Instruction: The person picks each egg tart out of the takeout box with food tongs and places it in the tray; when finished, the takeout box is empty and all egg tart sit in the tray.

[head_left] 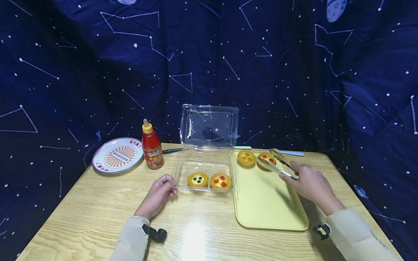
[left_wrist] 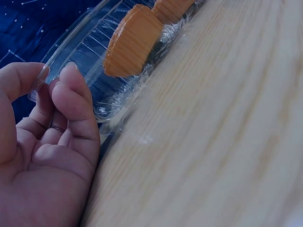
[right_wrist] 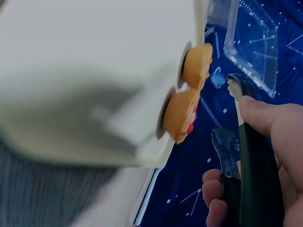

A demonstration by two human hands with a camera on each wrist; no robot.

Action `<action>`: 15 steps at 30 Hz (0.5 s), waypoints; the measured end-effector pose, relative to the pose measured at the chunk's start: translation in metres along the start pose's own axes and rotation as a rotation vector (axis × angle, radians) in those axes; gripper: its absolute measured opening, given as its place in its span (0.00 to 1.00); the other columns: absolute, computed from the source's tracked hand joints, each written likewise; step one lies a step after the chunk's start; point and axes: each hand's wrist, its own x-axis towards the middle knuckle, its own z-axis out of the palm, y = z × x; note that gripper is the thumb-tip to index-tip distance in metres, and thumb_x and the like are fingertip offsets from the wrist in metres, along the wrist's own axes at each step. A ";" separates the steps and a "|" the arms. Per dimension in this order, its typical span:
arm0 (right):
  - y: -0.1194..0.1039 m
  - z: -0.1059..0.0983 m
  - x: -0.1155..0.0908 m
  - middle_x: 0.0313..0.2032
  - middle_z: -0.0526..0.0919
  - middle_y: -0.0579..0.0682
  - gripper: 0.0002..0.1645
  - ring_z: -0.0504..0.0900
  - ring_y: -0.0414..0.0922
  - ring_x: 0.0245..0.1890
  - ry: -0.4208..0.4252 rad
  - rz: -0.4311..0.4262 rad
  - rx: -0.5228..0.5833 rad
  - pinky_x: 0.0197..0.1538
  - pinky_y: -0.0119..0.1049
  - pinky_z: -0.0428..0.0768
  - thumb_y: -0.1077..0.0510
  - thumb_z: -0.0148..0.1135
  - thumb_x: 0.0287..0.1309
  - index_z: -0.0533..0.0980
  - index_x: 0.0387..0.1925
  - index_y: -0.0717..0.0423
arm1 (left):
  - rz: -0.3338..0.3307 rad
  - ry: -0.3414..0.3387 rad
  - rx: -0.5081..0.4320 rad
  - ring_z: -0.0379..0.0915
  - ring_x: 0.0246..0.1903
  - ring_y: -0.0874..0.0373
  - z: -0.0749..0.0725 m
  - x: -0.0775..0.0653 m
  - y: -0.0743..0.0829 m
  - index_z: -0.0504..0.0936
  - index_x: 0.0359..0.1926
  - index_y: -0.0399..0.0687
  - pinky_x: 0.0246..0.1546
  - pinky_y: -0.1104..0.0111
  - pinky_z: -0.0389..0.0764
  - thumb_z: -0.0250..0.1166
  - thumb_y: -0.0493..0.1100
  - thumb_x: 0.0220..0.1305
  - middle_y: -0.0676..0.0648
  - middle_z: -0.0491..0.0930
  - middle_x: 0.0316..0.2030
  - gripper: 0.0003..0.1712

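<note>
On the far left of the bench (head_left: 98, 210), a patterned plate (head_left: 119, 155) sits just beside a red sauce bottle (head_left: 152, 150), with a dark-handled utensil (head_left: 171, 150) behind it. Next comes the left hand (head_left: 160, 192), pinching the near-left rim of the clear container (head_left: 205, 161), whose lid (head_left: 209, 126) stands raised at the far side; a blue-dotted tart (head_left: 197, 179) and a red-dotted tart (head_left: 220, 181) occupy its near compartments. Further right, the yellow tray (head_left: 267, 206) carries a plain tart (head_left: 246, 158) and, close by its right side, a red-topped tart (head_left: 267, 158) at the far end. Around that one spread the tongs (head_left: 274, 168), grasped by the right hand (head_left: 308, 185) (whether their tips touch the crust, I cannot tell). An off-centre squeeze could make the tart slip or roll, and a sideways swing might nudge its neighbour; too hard a tug on the rim could drag the flimsy container askew. Beneath everything is pale wood grain, with a bright glare near the middle, and a dark blue cloth (head_left: 209, 54) printed with constellations hangs behind, closing off the room.
</note>
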 end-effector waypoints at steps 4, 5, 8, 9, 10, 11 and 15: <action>-0.013 0.001 -0.004 0.56 0.77 0.68 0.48 0.77 0.69 0.51 0.035 -0.041 0.024 0.41 0.65 0.75 0.29 0.57 0.61 0.70 0.65 0.64 | -0.005 0.001 -0.002 0.73 0.32 0.55 0.000 0.000 -0.001 0.70 0.37 0.41 0.30 0.72 0.73 0.54 0.34 0.69 0.43 0.71 0.34 0.02; -0.017 0.002 -0.005 0.55 0.77 0.68 0.48 0.76 0.69 0.52 0.045 -0.057 0.030 0.43 0.66 0.74 0.29 0.57 0.61 0.70 0.65 0.63 | -0.006 0.001 -0.003 0.73 0.32 0.55 0.000 0.000 -0.001 0.70 0.37 0.41 0.31 0.72 0.73 0.54 0.34 0.69 0.43 0.71 0.34 0.02; -0.028 0.003 -0.007 0.53 0.80 0.66 0.46 0.78 0.67 0.51 0.063 -0.101 0.041 0.45 0.65 0.74 0.30 0.58 0.61 0.70 0.65 0.62 | -0.007 0.002 -0.001 0.73 0.32 0.55 -0.001 0.001 -0.002 0.70 0.37 0.40 0.31 0.72 0.73 0.55 0.35 0.69 0.43 0.71 0.34 0.02; -0.032 0.004 -0.007 0.52 0.81 0.65 0.45 0.79 0.66 0.50 0.068 -0.118 0.045 0.45 0.65 0.75 0.31 0.58 0.61 0.71 0.65 0.61 | -0.006 0.002 0.001 0.73 0.32 0.55 -0.001 0.001 -0.002 0.70 0.38 0.40 0.31 0.72 0.73 0.55 0.35 0.69 0.43 0.72 0.34 0.02; -0.036 0.005 -0.007 0.50 0.82 0.65 0.45 0.80 0.65 0.49 0.068 -0.131 0.051 0.45 0.64 0.75 0.31 0.59 0.61 0.71 0.65 0.61 | -0.006 0.002 0.002 0.73 0.32 0.55 -0.001 0.001 -0.002 0.70 0.38 0.40 0.31 0.72 0.73 0.55 0.35 0.69 0.44 0.72 0.34 0.02; -0.040 0.006 -0.007 0.49 0.82 0.64 0.44 0.80 0.64 0.49 0.067 -0.144 0.056 0.44 0.63 0.76 0.32 0.59 0.61 0.71 0.65 0.61 | -0.006 0.002 0.002 0.73 0.32 0.55 0.000 0.001 -0.002 0.70 0.38 0.40 0.31 0.72 0.73 0.55 0.35 0.69 0.44 0.72 0.34 0.02; -0.055 0.012 -0.005 0.47 0.84 0.62 0.43 0.82 0.62 0.47 0.062 -0.187 0.084 0.44 0.62 0.77 0.33 0.61 0.60 0.71 0.65 0.58 | -0.001 -0.004 0.002 0.73 0.32 0.55 -0.002 0.001 -0.001 0.70 0.38 0.40 0.31 0.73 0.73 0.55 0.35 0.69 0.43 0.71 0.35 0.03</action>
